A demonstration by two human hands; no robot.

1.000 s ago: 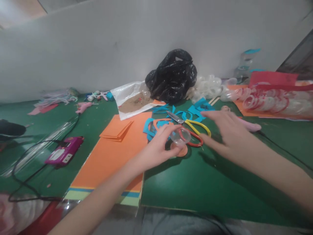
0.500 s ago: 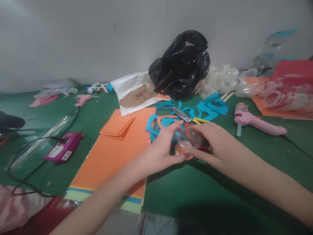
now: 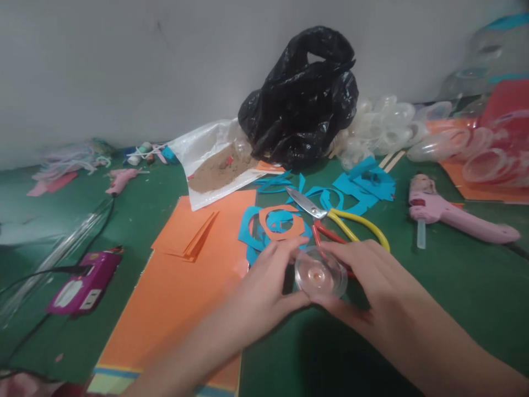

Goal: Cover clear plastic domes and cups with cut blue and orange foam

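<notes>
A clear round plastic cup (image 3: 320,275) is held between my two hands, its round face turned up toward me. My left hand (image 3: 275,275) grips the cup's left side with thumb and fingers. On the right side, my right hand (image 3: 363,275) closes round it in the same way. Just beyond the cup lie scissors (image 3: 316,209) with one yellow and one red handle; the red handle is partly hidden by my right hand. Blue and orange paper cutouts (image 3: 282,223) lie beyond my left hand.
Orange sheets (image 3: 185,298) lie at left, near a purple power strip (image 3: 85,282). Brown powder (image 3: 221,170) sits on white plastic beside a black bag (image 3: 303,105). Clear cups (image 3: 388,124) stand behind, and a pink glue gun (image 3: 463,215) lies right.
The cup has turned so its round face shows, and the orange piece seen beneath it no longer shows. Both hands and the cup sit slightly lower in view; more of the scissors is visible.
</notes>
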